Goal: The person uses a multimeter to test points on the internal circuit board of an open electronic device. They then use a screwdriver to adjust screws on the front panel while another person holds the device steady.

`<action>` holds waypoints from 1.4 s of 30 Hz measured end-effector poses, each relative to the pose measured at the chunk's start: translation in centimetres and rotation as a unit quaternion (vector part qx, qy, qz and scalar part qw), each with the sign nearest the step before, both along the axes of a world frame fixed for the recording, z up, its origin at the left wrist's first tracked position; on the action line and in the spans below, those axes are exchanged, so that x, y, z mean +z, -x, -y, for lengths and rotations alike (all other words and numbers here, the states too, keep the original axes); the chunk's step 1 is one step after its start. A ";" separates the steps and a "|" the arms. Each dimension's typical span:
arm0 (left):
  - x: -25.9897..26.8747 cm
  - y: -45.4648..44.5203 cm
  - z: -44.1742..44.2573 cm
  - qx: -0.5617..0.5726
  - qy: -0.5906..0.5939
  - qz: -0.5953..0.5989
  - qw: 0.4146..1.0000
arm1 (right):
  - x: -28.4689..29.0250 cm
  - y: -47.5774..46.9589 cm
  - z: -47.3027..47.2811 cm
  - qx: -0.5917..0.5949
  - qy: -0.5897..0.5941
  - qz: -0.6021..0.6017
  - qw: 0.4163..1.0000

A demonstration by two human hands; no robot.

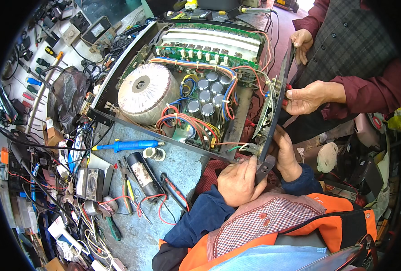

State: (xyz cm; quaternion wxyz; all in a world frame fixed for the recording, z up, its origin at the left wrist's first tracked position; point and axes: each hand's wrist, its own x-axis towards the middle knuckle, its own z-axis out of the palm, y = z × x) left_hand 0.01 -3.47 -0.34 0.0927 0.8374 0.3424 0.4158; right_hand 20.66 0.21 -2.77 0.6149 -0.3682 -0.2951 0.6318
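Note:
An open amplifier chassis (173, 143) lies on the bench, its dark end panel (277, 111) standing at the right with wires running into the case. My left hand (239, 181) pinches the panel's near corner beside a small black bracket (265, 168). Behind the same panel, my right hand (286, 155) rests against its outer face, fingertips partly hidden. Inside the case sit a large toroidal transformer (146, 93), a cluster of silver-topped capacitors (205, 96) and bundled coloured wires (187, 118). Green circuit boards (204, 56) flank a pale heat sink (214, 38) at the far side.
Across the panel, another person's hands (304, 98) hold its far part and red terminals. On the bench lie a blue desoldering pump (127, 145), a black cylinder (143, 174), pliers (124, 172), test probes (175, 191) and an analog multimeter (91, 184). Tools and cables crowd the left.

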 end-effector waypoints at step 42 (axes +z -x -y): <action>0.2 -0.1 0.1 0.006 0.016 -0.008 1.000 | -1.0 -0.5 -0.1 0.002 -0.004 0.021 1.000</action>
